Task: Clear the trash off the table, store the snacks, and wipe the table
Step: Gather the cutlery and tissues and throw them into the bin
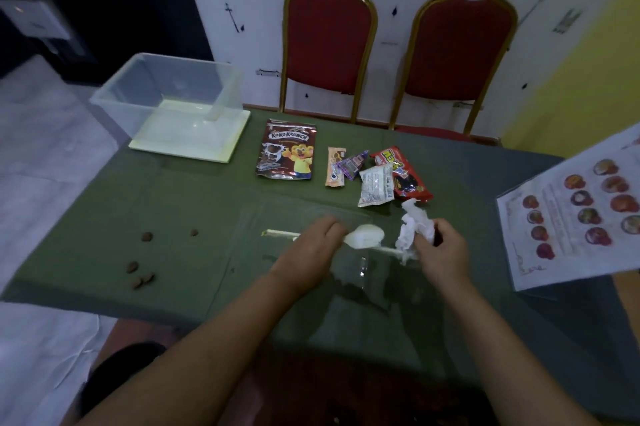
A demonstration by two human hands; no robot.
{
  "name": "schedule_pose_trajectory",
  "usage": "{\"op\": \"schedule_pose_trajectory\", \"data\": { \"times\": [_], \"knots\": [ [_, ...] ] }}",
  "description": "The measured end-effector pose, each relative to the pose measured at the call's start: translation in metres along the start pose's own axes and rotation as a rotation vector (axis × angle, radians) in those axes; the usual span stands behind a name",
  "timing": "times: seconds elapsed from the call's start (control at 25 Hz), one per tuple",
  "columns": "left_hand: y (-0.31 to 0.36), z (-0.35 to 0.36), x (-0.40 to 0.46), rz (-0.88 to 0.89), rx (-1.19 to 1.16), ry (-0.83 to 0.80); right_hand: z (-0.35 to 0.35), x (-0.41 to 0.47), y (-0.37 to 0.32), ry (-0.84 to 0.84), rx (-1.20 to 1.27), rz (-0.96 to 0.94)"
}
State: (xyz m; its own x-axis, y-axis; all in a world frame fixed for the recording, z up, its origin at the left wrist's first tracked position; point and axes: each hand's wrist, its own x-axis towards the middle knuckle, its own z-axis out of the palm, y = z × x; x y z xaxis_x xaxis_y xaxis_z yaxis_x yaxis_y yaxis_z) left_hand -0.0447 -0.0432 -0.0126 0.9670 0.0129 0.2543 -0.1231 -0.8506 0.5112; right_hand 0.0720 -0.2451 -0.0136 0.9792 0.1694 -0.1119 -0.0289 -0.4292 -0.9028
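Tissue [414,226] in my right hand [441,252], fingers curled round the crumpled wad, held just above the table [138,190] near the centre-right. Judgement: trash first, so I have taken the loosest, lightest piece into one fist and keep the other hand free for gathering. My left hand [313,245] lies flat and relaxed, fingers straight, tips resting at the white lump [365,236] and pinning a clear plastic sheet [360,273]; it grips nothing that I can make out. Two white sticks: one [280,234] left of my left hand, long axis running left to right; the other [391,250] passes under the lump toward my right hand, also left-right, tilted slightly nearer at its right end. The tissue has no clear axis, just a bunch rising toward the far side. Snacks sit in a row beyond my hands: cereal bag [286,150], long axis near-far, top edge pointing far; a slim orange pack [335,166] likewise near-far; a purple wrapper [353,164], a white packet [375,185] and a red pack [403,173] overlapping, angled. Probably laid out together for storing in the clear bin [166,93] at far left, which stands on its lid [194,145], open upward. Brown crumbs [147,236] scattered near left, well apart from my hands; those wait for the wipe. Printed sheet [571,207] at right edge.
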Motion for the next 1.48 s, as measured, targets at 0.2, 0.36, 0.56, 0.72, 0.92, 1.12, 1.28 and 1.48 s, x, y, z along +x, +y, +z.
{"op": "schedule_pose_trajectory", "data": {
  "times": [0.2,0.36,0.56,0.72,0.92,1.12,1.28,1.48],
  "knots": [
    [-0.026,-0.062,-0.028,-0.409,-0.203,0.41,0.072,-0.029,-0.057,-0.149,0.093,-0.098],
    [-0.065,-0.121,-0.091,-0.632,-0.357,0.65,0.152,-0.078,-0.108,-0.336,0.09,-0.219],
    [-0.117,-0.193,-0.218,-0.899,-0.482,0.871,0.265,-0.167,-0.153,-0.608,0.07,-0.29],
    [-0.152,-0.226,-0.324,-1.068,-0.476,1.051,0.354,-0.238,-0.16,-0.78,0.024,-0.336],
    [-0.189,-0.216,-0.446,-1.281,-0.569,1.151,0.446,-0.32,-0.13,-0.96,-0.05,-0.304],
    [-0.236,-0.161,-0.524,-1.448,-0.612,1.121,0.51,-0.365,-0.056,-1.043,-0.181,-0.129],
    [-0.287,-0.097,-0.548,-1.555,-0.706,1.126,0.558,-0.368,0.017,-1.083,-0.278,-0.024],
    [-0.339,0.004,-0.566,-1.732,-0.817,1.066,0.616,-0.348,0.098,-1.056,-0.44,0.084]
  ]
}}
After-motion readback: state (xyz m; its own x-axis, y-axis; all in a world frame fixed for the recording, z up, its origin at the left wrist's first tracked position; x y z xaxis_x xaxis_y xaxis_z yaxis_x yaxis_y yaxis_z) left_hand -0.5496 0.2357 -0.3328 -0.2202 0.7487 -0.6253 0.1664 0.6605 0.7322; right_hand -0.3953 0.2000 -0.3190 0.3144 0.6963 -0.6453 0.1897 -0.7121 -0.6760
